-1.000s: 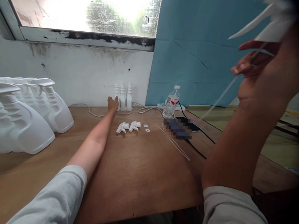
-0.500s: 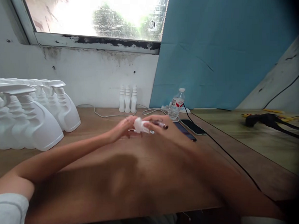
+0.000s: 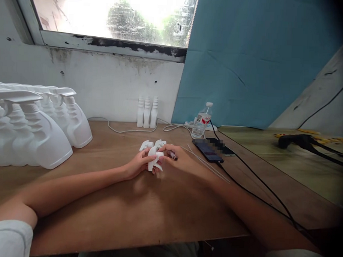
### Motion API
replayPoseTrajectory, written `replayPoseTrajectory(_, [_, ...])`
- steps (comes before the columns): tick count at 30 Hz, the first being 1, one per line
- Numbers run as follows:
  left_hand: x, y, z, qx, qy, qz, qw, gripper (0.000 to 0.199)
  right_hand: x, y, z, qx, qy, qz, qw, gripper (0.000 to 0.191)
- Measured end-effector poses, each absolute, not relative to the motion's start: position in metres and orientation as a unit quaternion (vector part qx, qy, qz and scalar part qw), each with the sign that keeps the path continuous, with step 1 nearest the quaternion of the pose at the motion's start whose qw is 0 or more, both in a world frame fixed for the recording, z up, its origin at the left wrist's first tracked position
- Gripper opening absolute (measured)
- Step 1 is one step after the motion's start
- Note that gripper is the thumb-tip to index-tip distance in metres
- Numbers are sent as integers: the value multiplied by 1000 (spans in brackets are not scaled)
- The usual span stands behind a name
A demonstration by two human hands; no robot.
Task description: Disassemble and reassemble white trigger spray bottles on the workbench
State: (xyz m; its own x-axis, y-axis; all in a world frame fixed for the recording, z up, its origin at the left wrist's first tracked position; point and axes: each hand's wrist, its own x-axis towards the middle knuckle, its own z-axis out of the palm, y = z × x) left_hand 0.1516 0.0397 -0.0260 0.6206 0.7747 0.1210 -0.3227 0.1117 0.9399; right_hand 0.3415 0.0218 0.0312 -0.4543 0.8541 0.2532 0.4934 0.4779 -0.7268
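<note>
Over the middle of the table, my left hand (image 3: 138, 163) is closed round a white spray trigger head (image 3: 151, 163). The thumb and fingers of my right hand (image 3: 172, 151) pinch the same trigger head from the other side. A dark, shiny pen-like stick (image 3: 172, 155) pokes out of my right hand; its kind is not clear. Just beyond my fingers lie further white trigger heads (image 3: 146, 145), partly hidden by the hands. Thin pale tubes (image 3: 208, 164) lie on the table beside my right forearm.
Rows of white spray bottles (image 3: 51, 139) stand at the left. Small white bottles (image 3: 147, 114) are against the wall. Behind the phones (image 3: 207, 150) stands a clear water bottle (image 3: 201, 122). Black cables (image 3: 251, 187) cross the wooden table (image 3: 123, 224) on the right.
Both hands have come nearer to me, with the trigger head turned between them. The trigger heads behind the hands and the thin tubes now show.
</note>
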Motion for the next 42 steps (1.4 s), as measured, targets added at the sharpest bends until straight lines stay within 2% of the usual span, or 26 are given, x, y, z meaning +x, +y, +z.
replayPoseTrajectory(3, [152, 40, -29, 572, 211, 378, 696, 41, 341, 16, 27, -406, -832, 232, 299, 23])
replayPoseTrajectory(9, [153, 39, -31, 580, 233, 390, 676, 40, 340, 14, 25, -417, -832, 202, 305, 25])
replayPoseTrajectory(16, [149, 42, -28, 535, 223, 391, 715, 39, 374, 59, 23, -532, -757, 244, 293, 46])
replayPoseTrajectory(22, [145, 44, -23, 489, 240, 391, 742, 40, 403, 81, 15, -589, -725, 61, 351, 44])
replayPoseTrajectory(24, [144, 45, -22, 483, 245, 391, 745, 36, 396, 69, 22, -550, -726, 107, 399, 47])
replayPoseTrajectory(27, [144, 46, -22, 478, 254, 399, 740, 32, 374, 42, 36, -429, -720, 287, 464, 51])
replayPoseTrajectory(30, [144, 48, -24, 474, 262, 406, 736, 31, 353, 16, 45, -328, -714, 393, 478, 35])
replayPoseTrajectory(33, [145, 48, -25, 479, 267, 402, 733, 32, 343, 3, 44, -294, -717, 413, 479, 27])
replayPoseTrajectory(38, [145, 48, -27, 484, 271, 409, 725, 32, 345, 4, 31, -310, -753, 332, 476, 26])
replayPoseTrajectory(42, [147, 48, -27, 486, 279, 417, 716, 32, 345, 1, 29, -304, -820, 139, 464, 26])
